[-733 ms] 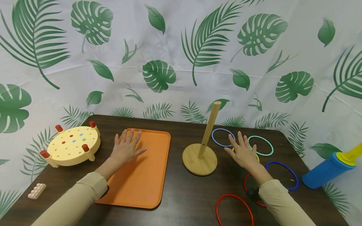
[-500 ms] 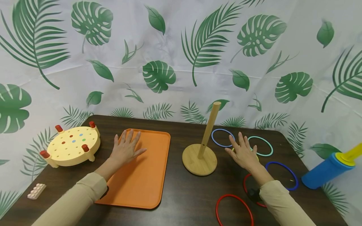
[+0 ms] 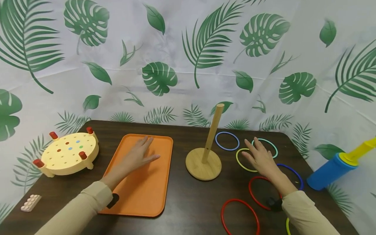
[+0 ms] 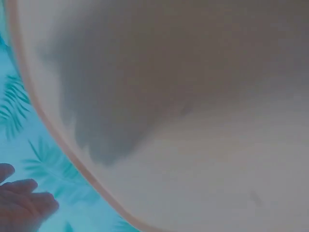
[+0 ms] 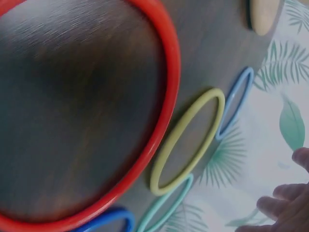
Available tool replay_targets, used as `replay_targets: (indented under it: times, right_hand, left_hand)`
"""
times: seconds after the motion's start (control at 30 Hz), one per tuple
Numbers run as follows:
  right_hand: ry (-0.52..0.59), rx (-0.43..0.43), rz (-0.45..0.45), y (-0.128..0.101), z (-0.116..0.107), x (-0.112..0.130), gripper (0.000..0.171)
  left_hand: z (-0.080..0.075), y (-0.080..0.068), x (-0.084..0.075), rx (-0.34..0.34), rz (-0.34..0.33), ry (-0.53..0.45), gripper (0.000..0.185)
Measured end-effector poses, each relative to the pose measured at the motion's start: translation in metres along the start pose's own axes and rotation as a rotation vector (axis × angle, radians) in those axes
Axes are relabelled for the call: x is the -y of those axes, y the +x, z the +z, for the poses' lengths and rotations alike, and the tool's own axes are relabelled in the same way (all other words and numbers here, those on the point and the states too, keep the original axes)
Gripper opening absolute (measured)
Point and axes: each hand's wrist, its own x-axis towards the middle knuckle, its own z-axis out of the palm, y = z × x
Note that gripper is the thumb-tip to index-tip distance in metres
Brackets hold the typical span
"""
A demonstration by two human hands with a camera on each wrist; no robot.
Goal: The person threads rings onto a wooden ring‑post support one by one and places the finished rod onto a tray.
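Note:
My left hand point(image 3: 138, 156) lies flat and open on the orange tray point(image 3: 141, 192), fingers pointing away from me. My right hand point(image 3: 259, 158) hovers open, fingers spread, over the table. It sits between a yellow ring point(image 3: 241, 160) and a teal ring point(image 3: 273, 148) and holds nothing. A wooden peg stand point(image 3: 203, 163) with a tilted pole point(image 3: 211, 133) stands between the hands. The right wrist view shows a red ring point(image 5: 161, 121), the yellow ring point(image 5: 188, 140), a light blue ring point(image 5: 236, 101) and my fingertips point(image 5: 289, 203). The left wrist view is a blur of tray with fingertips point(image 4: 19, 208) at the lower left.
More rings lie on the dark table: light blue point(image 3: 227, 141), dark blue point(image 3: 295, 174) and two red point(image 3: 255, 192) point(image 3: 239, 215). A blue and yellow pump point(image 3: 332, 169) lies at the right edge. A yellow peg board point(image 3: 69, 152) and a pink brick point(image 3: 30, 202) sit at the left.
My left hand has slid a little further right on the tray. My right hand has shifted right, uncovering the yellow ring. The head view has turned slightly.

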Motion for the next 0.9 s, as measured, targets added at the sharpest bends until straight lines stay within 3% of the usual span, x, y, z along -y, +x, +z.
replay_targets:
  times: [0.13, 0.27, 0.37, 0.5, 0.6, 0.8, 0.9]
  right_hand:
    - [0.030, -0.083, -0.109, -0.010, -0.003, -0.005, 0.055]
    - [0.114, -0.160, -0.290, -0.023, 0.002, -0.002, 0.034]
    - [0.234, -0.070, -0.390, -0.034, 0.009, 0.004, 0.021]
    - [0.367, 0.156, -0.466, -0.046, 0.018, 0.014, 0.016]
    - [0.387, 0.275, -0.507, -0.052, 0.024, 0.020, 0.014]
    - [0.275, 0.317, -0.529, -0.059, 0.033, 0.024, 0.015]
    - [0.244, 0.319, -0.530, -0.061, 0.034, 0.025, 0.018]
  left_hand:
    - [0.005, 0.009, -0.019, 0.035, 0.041, -0.131, 0.084]
    - [0.015, 0.019, -0.039, 0.115, 0.043, -0.203, 0.086]
    - [0.024, 0.025, -0.051, 0.175, 0.039, -0.250, 0.086]
    - [0.038, 0.032, -0.062, 0.217, 0.014, -0.291, 0.084]
    - [0.046, 0.035, -0.068, 0.222, 0.017, -0.274, 0.083]
    - [0.058, 0.040, -0.078, 0.229, 0.042, -0.275, 0.081]
    - [0.063, 0.041, -0.081, 0.238, 0.014, -0.280, 0.082]
